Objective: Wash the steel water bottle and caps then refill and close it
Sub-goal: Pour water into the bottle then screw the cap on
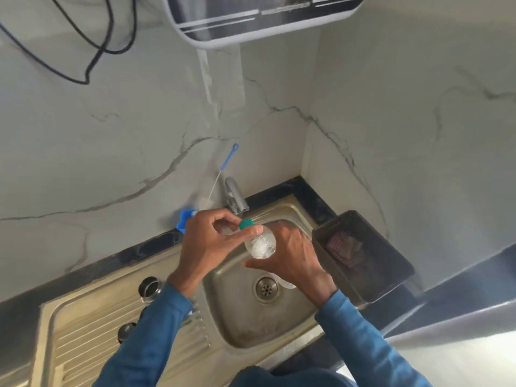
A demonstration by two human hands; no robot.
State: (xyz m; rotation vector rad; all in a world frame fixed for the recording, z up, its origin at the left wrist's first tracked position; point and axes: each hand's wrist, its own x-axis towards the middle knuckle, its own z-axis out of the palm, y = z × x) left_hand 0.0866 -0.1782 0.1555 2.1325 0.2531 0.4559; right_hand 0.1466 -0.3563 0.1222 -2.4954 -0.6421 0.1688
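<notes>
clear bottle (260, 243) over sink (279, 325), green cap (247, 224) on | left hand (212, 241) pinching cap, right hand (290, 258) wrapped round body | looks light, wet, slippery; probably crushable, grip mid-body | steel bottle not identifiable

a clear plastic bottle (260, 245) with a green cap (246, 224) sits tilted at the frame's centre, above the sink, cap end pointing up-left. a round steel piece (150, 287), open end up, stands on the drainboard at lower left.
</notes>
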